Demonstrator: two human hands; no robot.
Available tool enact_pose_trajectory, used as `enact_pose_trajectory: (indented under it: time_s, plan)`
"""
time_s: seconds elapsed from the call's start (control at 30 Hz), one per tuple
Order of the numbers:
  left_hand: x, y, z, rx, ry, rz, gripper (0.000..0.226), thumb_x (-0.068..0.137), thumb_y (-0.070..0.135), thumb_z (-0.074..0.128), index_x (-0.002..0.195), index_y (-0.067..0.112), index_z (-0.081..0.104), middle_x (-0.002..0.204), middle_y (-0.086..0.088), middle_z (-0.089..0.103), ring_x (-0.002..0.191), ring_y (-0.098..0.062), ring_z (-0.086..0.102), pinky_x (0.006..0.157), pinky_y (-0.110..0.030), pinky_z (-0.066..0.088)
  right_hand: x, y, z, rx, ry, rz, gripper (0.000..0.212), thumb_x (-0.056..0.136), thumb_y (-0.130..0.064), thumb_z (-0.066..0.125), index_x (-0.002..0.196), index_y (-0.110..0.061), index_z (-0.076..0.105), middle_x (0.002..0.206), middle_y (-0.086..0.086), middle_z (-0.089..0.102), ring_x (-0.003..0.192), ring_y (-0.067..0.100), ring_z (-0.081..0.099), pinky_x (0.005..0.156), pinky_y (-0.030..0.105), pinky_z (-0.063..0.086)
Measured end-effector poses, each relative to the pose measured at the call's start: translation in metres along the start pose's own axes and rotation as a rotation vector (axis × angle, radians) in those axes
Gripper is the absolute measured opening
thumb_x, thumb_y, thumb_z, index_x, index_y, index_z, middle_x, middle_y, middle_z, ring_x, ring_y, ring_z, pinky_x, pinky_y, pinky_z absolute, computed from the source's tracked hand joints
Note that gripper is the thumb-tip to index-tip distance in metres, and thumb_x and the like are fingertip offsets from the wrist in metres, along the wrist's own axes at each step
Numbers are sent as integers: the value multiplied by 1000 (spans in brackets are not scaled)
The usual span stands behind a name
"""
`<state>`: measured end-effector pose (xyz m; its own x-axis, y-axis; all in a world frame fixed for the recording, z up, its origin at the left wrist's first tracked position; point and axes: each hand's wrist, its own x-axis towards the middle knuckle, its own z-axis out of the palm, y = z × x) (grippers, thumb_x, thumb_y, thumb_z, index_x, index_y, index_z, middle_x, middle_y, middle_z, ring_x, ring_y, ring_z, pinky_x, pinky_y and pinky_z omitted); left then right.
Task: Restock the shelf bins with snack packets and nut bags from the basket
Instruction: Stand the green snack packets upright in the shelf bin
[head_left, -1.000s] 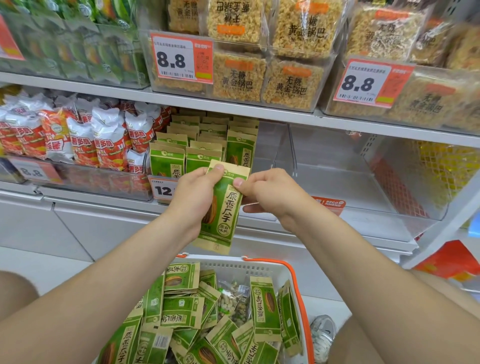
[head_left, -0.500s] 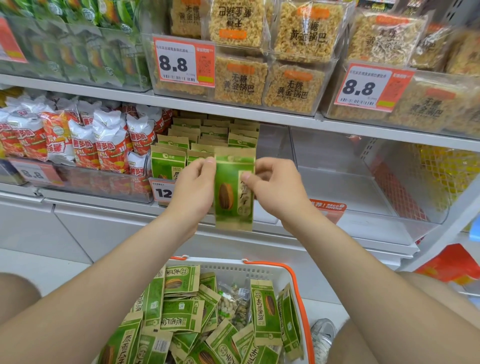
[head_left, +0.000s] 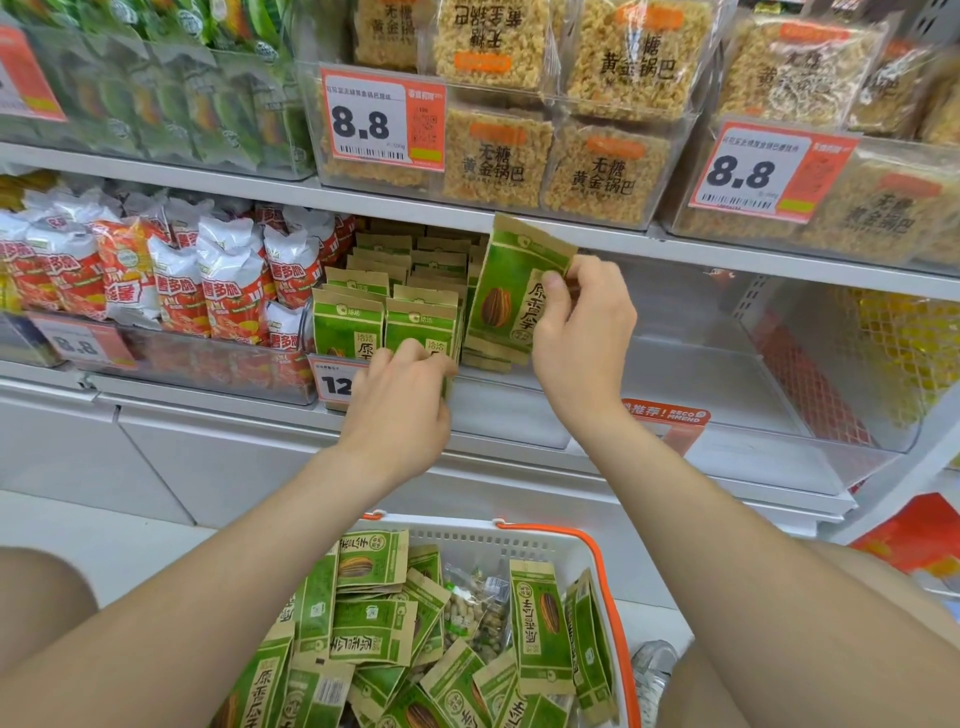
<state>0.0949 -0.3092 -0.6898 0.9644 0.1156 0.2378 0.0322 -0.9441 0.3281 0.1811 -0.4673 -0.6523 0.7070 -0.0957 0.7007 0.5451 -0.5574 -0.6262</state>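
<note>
My right hand pinches a green sunflower-seed packet by its right edge and holds it upright over the right side of the middle-shelf clear bin. Rows of the same green packets stand in that bin. My left hand rests against the front packets at the bin's front, fingers curled on their lower edge. Below, a white basket with orange handles holds several more green packets and a clear nut bag.
Red-and-white snack bags fill the bin to the left. An empty clear bin lies to the right. Rice-crisp packs with 8.8 price tags sit on the shelf above. A shoe shows beside the basket.
The packet rose and moved right toward the bin, now held by my right hand alone. My left hand let go and dropped onto the front row of packets.
</note>
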Motion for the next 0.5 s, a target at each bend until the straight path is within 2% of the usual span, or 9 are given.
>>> enact_pose_trajectory:
  time_s: [0.07, 0.13, 0.23, 0.3, 0.37, 0.5]
  plan:
    - [1, -1, -1, 43, 15, 28, 49, 97, 14, 53, 144, 27, 59, 132, -3, 54, 120, -31, 46, 99, -48, 41, -3, 1, 6, -60, -35, -105, 9, 101, -8, 58, 99, -7, 67, 101, 7, 57, 82, 18, 53, 70, 29, 38]
    - [2, -3, -2, 46, 7, 40, 49, 97, 14, 53, 144, 28, 59, 132, -2, 54, 121, -30, 47, 99, -48, 41, -6, 8, 14, -132, -101, -100, 13, 102, -13, 59, 104, -10, 72, 103, 6, 56, 82, 23, 58, 69, 34, 45]
    - [2, -5, -3, 43, -7, 57, 48, 99, 14, 52, 144, 29, 59, 135, -1, 54, 122, -30, 47, 100, -48, 41, -9, 18, 25, -277, -206, 65, 20, 103, -28, 59, 96, -21, 77, 91, 4, 64, 81, 28, 63, 65, 34, 44]
    - [1, -8, -2, 29, -9, 77, 48, 100, 14, 52, 145, 28, 59, 134, -1, 54, 121, -30, 47, 100, -47, 43, -8, 23, 30, -307, -239, 206, 24, 103, -32, 60, 88, -22, 76, 81, 3, 69, 79, 29, 63, 65, 31, 42]
    - [1, -10, 0, 19, -5, 93, 48, 100, 13, 52, 146, 27, 59, 133, -1, 54, 120, -30, 47, 100, -47, 45, -5, 26, 35, -265, -248, 318, 23, 102, -31, 63, 89, -21, 79, 81, 3, 71, 80, 28, 63, 67, 31, 43]
    - [2, -13, 2, -18, -4, 109, 48, 100, 11, 53, 146, 24, 59, 130, 0, 55, 116, -29, 45, 100, -50, 47, 0, 30, 46, -198, -237, 387, 19, 101, -28, 65, 94, -21, 82, 86, 6, 75, 85, 30, 68, 70, 30, 47]
